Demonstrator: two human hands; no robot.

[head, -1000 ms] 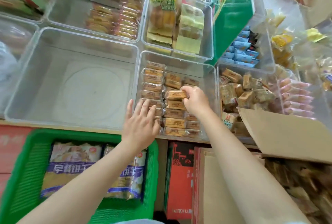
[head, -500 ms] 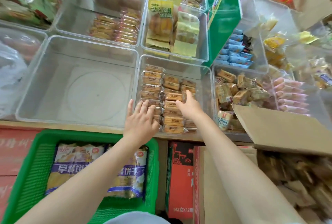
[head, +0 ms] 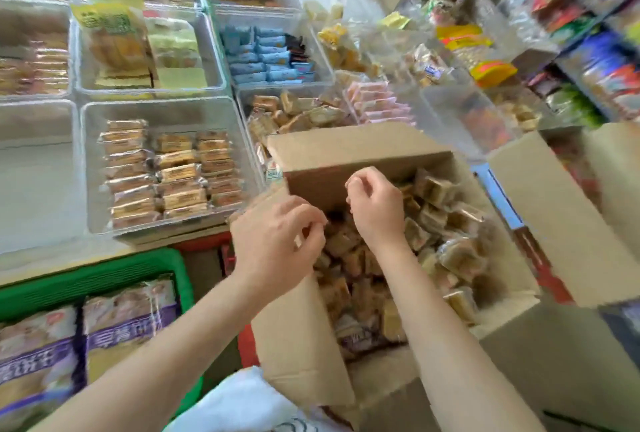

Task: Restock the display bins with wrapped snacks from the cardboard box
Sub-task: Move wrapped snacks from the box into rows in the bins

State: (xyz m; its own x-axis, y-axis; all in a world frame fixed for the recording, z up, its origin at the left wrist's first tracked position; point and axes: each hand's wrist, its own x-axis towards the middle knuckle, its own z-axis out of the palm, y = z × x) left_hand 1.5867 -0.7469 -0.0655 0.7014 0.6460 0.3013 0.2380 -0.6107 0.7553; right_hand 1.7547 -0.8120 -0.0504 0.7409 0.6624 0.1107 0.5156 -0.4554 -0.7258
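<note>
Both hands hung over the cardboard box (head: 349,151) of wrapped snacks (head: 433,223). The left hand (head: 273,244) and right hand (head: 375,206) had curled fingers and held nothing

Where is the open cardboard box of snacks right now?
In the head view the cardboard box sits lower right of centre, just right of the clear bin of stacked snacks, with both hands over its opening.
</note>
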